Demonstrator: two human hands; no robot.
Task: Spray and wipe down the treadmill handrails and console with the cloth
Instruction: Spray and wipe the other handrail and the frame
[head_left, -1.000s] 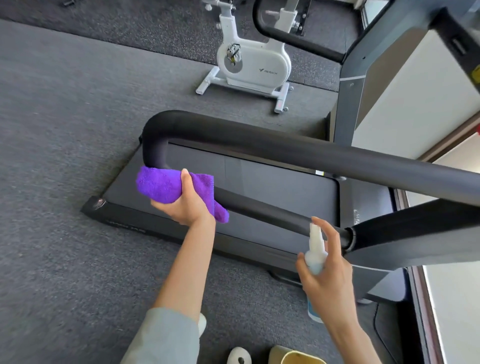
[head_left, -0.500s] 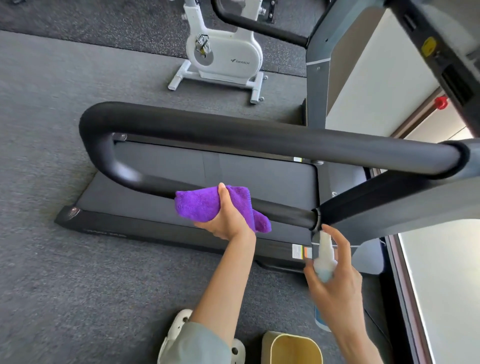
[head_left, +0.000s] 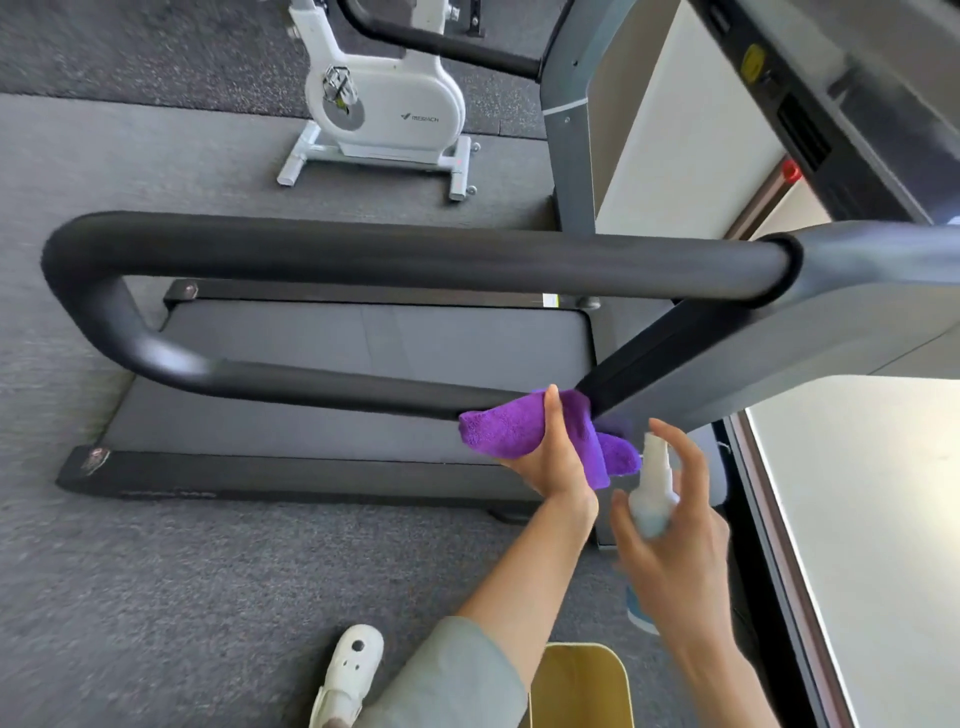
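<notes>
The looped handrail (head_left: 363, 260) runs with its long axis from 9 to 3 o'clock, its bend at 9. My left hand (head_left: 550, 457) grips the purple cloth (head_left: 504, 428) around the lower bar's 3 o'clock end. Just beside it, my right hand (head_left: 675, 545) curls round the spray bottle (head_left: 653, 488), nozzle pointing to 12, forefinger raised. Below lies grey carpet (head_left: 156, 597); the treadmill belt (head_left: 363, 343) sits under the rail, a white exercise bike (head_left: 384, 104) at 12. A yellow bin (head_left: 582, 686) at 6 stands open; its contents are hidden.
</notes>
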